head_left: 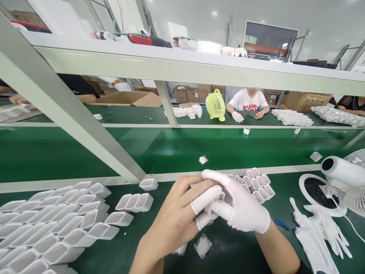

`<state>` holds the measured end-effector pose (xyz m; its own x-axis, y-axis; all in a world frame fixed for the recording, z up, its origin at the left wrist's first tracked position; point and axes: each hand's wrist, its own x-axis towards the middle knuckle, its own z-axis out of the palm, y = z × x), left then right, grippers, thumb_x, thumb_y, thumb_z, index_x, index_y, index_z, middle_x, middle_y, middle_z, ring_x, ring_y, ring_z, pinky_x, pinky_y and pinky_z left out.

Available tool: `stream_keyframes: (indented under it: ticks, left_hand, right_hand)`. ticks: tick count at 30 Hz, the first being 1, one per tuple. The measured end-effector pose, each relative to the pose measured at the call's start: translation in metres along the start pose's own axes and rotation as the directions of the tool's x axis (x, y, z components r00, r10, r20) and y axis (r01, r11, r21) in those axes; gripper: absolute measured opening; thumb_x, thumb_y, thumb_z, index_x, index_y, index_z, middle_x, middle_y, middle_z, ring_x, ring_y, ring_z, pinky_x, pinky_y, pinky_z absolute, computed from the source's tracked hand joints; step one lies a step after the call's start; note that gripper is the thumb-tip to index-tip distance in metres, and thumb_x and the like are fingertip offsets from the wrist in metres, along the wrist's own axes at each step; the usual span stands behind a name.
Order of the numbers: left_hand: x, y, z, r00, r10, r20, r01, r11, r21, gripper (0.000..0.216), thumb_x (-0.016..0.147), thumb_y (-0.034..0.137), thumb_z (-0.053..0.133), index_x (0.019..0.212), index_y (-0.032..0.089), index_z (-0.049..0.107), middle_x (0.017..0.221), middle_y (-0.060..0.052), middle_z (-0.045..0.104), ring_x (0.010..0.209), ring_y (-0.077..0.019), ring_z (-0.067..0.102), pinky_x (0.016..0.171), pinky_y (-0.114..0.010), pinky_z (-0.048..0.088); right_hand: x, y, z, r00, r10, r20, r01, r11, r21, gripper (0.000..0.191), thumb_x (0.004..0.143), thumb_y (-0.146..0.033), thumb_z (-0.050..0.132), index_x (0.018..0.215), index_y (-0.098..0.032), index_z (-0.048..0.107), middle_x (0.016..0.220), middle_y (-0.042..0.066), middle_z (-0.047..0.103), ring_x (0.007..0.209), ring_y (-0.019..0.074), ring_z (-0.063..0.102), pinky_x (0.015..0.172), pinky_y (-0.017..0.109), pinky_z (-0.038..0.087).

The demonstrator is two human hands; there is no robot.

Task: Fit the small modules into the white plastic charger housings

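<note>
- Head cam: your left hand [177,213] and gloved right hand [246,210] pinch a small white piece [210,207] between them above the bench [114,258], probably so each steadies it.
- Left fingers curl close together, fingertip covers [205,198] on, likely for grip.
- Open white tubs [51,222] packed in rows left, presumably saving space.

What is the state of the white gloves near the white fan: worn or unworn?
Unworn: the white gloves lie limp and flat on the green table, with nobody visible wearing them.
</note>
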<state>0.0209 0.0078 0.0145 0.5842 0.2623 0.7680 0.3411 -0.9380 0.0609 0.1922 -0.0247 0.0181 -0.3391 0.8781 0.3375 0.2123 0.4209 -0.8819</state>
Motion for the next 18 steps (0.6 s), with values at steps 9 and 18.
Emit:
stream_keyframes:
  ticks: [9,18]
  left_hand:
    - [-0.001,-0.002,0.002,0.999,-0.029,0.035,0.029,1.0,-0.001,0.033,0.088,0.015,0.059,0.12,0.02,0.053,0.104,-0.008,0.071,0.097,-0.0237,0.059,0.078,-0.036,0.049]
    - [-0.015,-0.016,-0.023,0.973,-0.228,-0.037,0.23,0.972,0.052,0.032,0.086,0.036,0.062,0.114,0.022,0.057,0.097,-0.005,0.07,0.082,-0.0215,0.066,0.069,-0.032,0.052]
  right_hand:
    - [0.001,0.002,0.014,0.972,0.128,-0.195,-0.131,0.991,0.0,0.046,0.078,-0.018,0.056,0.123,-0.018,0.048,0.104,0.008,0.067,0.091,0.0199,0.067,0.079,0.037,0.057]
    - [0.0,0.024,-0.031,0.98,0.082,-0.181,-0.059,0.99,0.129,0.065,0.089,-0.046,0.052,0.145,-0.021,0.03,0.128,0.012,0.058,0.097,0.0191,0.065,0.088,0.039,0.052]
